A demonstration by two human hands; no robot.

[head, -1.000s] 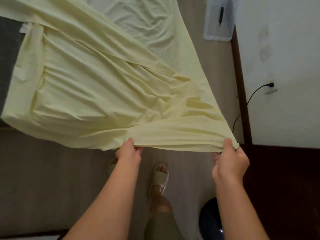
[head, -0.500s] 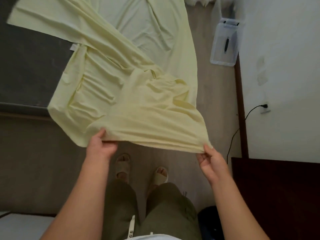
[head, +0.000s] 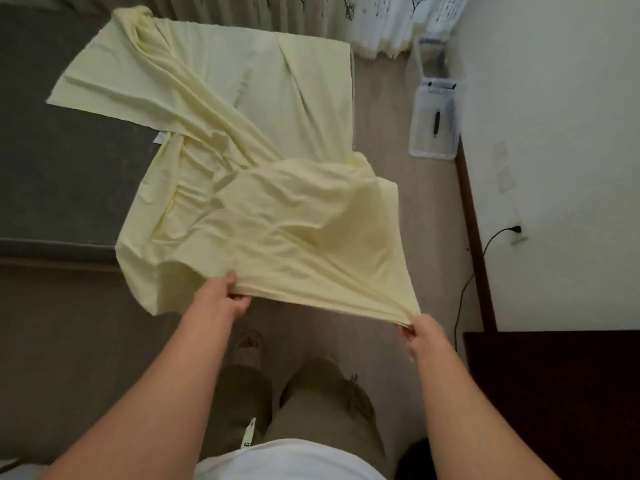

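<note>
A pale yellow bed sheet [head: 263, 216] stretches from the grey mattress [head: 65, 174] at the left toward me, bunched and billowing in the middle. Its far part lies flat over the mattress corner. My left hand [head: 225, 299] grips the near edge of the sheet with curled fingers. My right hand [head: 420, 336] pinches a gathered corner of the same edge, lower and to the right. The sheet hangs in the air between the bed and my legs.
A clear plastic box [head: 434, 123] with a dark pen stands on the floor by the white wall. A black cable [head: 464, 292] runs from a wall socket [head: 517, 233]. Dark wooden furniture [head: 554, 393] stands at my right. Curtains [head: 363, 19] hang at the back.
The view has pulled back and up from the sheet. The sheet has slackened and bunched into a billow. My hands have stayed on its near edge, and my right hand now sits lower.
</note>
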